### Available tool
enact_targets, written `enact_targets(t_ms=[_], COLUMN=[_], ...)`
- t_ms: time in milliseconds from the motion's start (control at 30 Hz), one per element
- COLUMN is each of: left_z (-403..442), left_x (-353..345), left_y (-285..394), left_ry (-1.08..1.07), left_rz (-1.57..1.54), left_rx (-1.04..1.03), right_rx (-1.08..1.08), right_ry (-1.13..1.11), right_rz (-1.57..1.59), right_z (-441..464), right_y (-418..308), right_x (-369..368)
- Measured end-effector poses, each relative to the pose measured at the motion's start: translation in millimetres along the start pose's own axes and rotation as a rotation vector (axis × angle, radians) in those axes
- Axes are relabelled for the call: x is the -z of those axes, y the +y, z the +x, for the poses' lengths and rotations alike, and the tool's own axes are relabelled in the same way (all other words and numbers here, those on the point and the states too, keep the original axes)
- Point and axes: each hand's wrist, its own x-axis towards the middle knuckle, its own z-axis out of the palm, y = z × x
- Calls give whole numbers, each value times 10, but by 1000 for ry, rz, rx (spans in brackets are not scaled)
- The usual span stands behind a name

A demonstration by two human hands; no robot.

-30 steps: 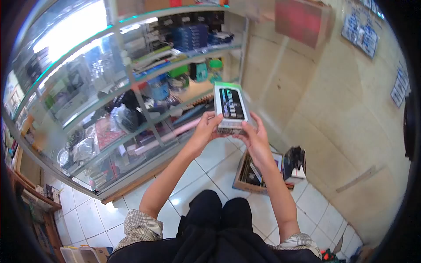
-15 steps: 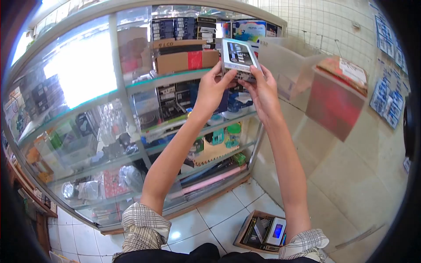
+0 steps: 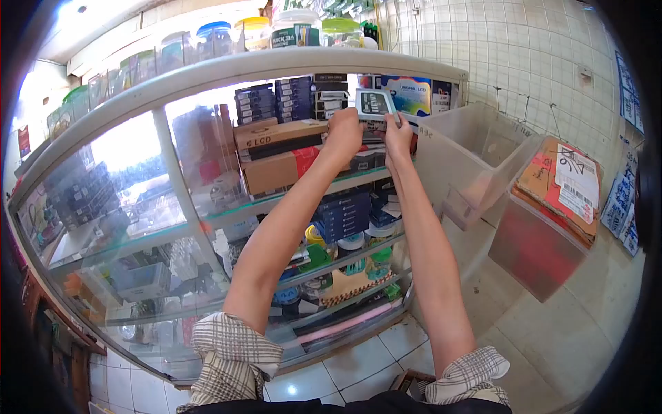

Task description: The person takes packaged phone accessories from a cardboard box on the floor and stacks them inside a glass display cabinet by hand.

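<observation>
Along the top of the glass cabinet (image 3: 289,58), lidded jars (image 3: 214,40) are standing in a row toward the left. Below them, stacked dark blue boxes (image 3: 293,98) are sitting above a carton marked LCD (image 3: 279,134), which is lying over a red-taped carton (image 3: 269,174). Next comes the left hand (image 3: 344,131): its fingers are curling around the near left corner of a pale-edged box (image 3: 373,103), apparently gripping it, though its fingertips are hiding from view. That box is showing its dark label and is hanging between both hands, level with the upper shelf; whether it is crossing the shelf edge, I cannot tell. The right hand (image 3: 398,140) is pinching the near right corner, its thumb lying along the edge. Behind, a colourful box (image 3: 409,95) is standing upright. Farther right, a translucent bin (image 3: 445,162) is standing beside a red bin (image 3: 540,245), on which a brown package (image 3: 541,169) is resting. The step in hand seems to be holding the box up at the shelf; moving it onward would be calling for an even two-handed grip, clear of the neighbouring stacks
</observation>
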Motion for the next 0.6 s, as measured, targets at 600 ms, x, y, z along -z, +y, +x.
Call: enact_targets(t_ms=[600], left_z=[41], left_x=[-41], left_y=[-85], left_ry=[-34], left_rz=[-443], left_rx=[219], right_rx=[-136], right_ry=[-135], right_rz=[20], right_z=[238], right_y=[-69], right_x=[81])
